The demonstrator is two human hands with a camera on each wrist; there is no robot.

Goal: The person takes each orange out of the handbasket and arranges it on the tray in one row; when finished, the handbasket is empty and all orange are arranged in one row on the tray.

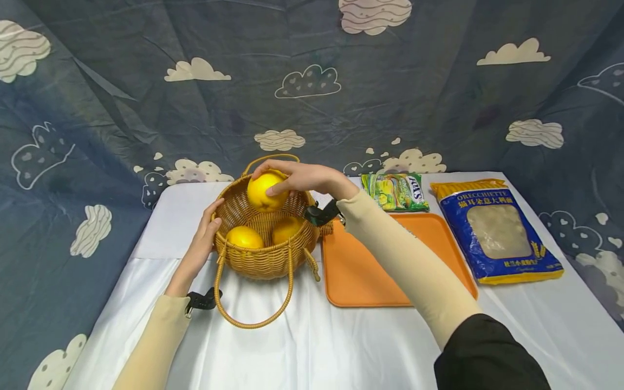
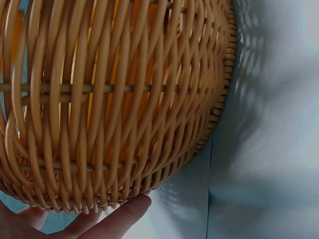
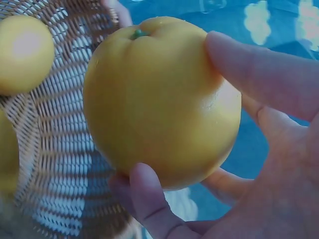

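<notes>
Two fruits (image 1: pixel 245 237) lie low in the wicker basket (image 1: pixel 263 259) on the near white cloth (image 1: pixel 312 336), its loose handle (image 1: pixel 253 314) flopped toward the person; the left hand (image 1: pixel 201 241) rests flat against the basket's left wall, fingers straight and close together, steadying it. Just above the rim the right hand (image 1: pixel 304 179) holds a third yellow fruit (image 1: pixel 265 191), thumb and fingers curled round it from the far side and spread wide across the skin; it may be an orange or a small pomelo, the blurred wrist view does not settle it. A firm, even wrap and a straight path over the rim look best, since the rear handle (image 1: pixel 270 158) arches close behind; open room lies rightward over the orange tray (image 1: pixel 361 271). Farther off sit a green snack bag (image 1: pixel 396 190) and a blue pasta bag (image 1: pixel 497 230).
</notes>
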